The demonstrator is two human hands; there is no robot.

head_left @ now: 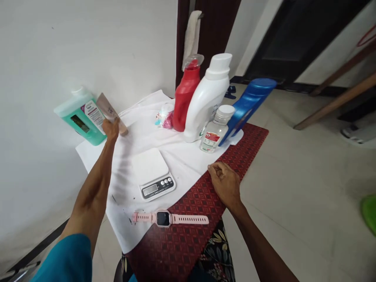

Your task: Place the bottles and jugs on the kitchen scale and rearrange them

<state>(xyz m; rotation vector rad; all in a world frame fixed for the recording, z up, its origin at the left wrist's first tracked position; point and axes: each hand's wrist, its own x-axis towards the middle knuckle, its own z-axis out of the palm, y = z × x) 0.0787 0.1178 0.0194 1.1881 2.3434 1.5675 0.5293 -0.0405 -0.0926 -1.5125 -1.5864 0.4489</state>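
Note:
At the far left of the white cloth, my left hand (111, 128) is closed round a tan squeeze tube (106, 106). A bottle of green liquid (85, 119) stands just beside the tube, against the wall side. My right hand (226, 184) rests on the red patterned table edge, its fingers curled in with nothing seen in them. Between my hands lies a white kitchen scale (151, 162) with its plate bare; I cannot read its display. Nearest to my right hand stands a clear bottle with a white cap (212, 135).
A pink smartwatch (163, 218) lies flat near the front. Behind the scale stand a red jug (185, 96), a white detergent bottle (207, 98), a blue bottle (249, 105) and a small colourful packet (165, 116). A white wall (88, 43) borders the left side.

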